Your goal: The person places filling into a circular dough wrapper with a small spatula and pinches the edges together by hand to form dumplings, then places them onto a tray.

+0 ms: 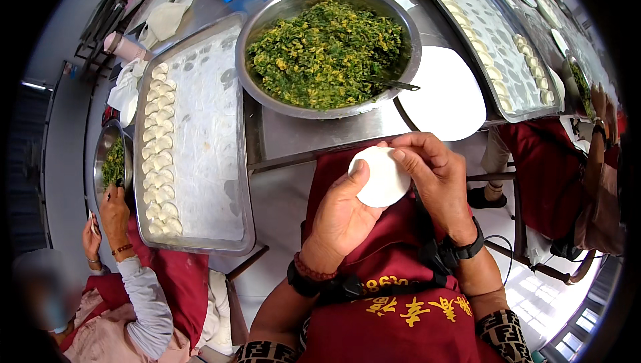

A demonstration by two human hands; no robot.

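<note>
Dough wrapper (382,179), round, lies between the left grip (340,221), clamped on its left edge, and the right grip (437,177), pinching its upper-right rim.

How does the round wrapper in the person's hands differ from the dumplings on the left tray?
The wrapper is flat and round, while the dumplings are folded and plump.
The wrapper is held up between the left hand and right hand; the dumplings lie along the left side of the tray.
Both are pale, off-white dough.
</note>
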